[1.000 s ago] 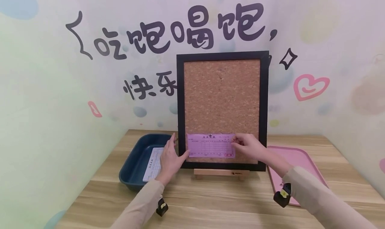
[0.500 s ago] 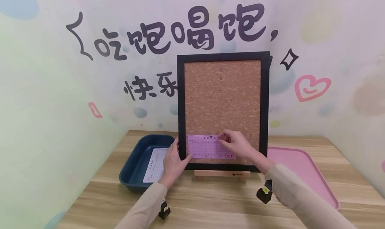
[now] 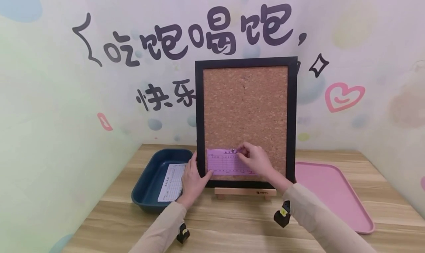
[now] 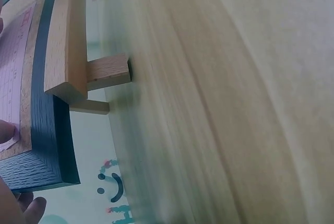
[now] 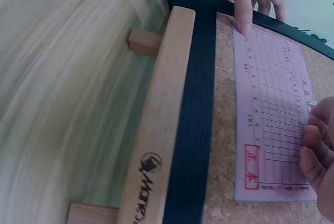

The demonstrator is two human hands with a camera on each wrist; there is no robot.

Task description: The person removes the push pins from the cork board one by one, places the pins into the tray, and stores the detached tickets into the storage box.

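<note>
A black-framed corkboard (image 3: pixel 245 109) stands upright on a small wooden easel (image 3: pixel 245 191). Low on the cork lies a purple printed form (image 3: pixel 219 164), a red box in its lower right corner. My left hand (image 3: pixel 194 180) grips the board's left edge, thumb on the form's corner, other fingers behind the frame. A small silvery pushpin (image 3: pixel 233 150) sits at the form's top edge. Right beside the pin are the curled fingertips of my right hand (image 3: pixel 258 160), which covers the form's right part; I cannot tell whether they pinch the pin.
On the left, a dark blue tray (image 3: pixel 141 194) holds white printed forms (image 3: pixel 170 183). A flat pink tray (image 3: pixel 335 194) lies on the right, partly behind the right forearm. The wooden table (image 3: pixel 229 223) backs onto a decorated wall.
My right hand has moved left along the form's top edge, from its right corner to the pushpin. My left hand has stayed at the board's edge, shifting slightly.
</note>
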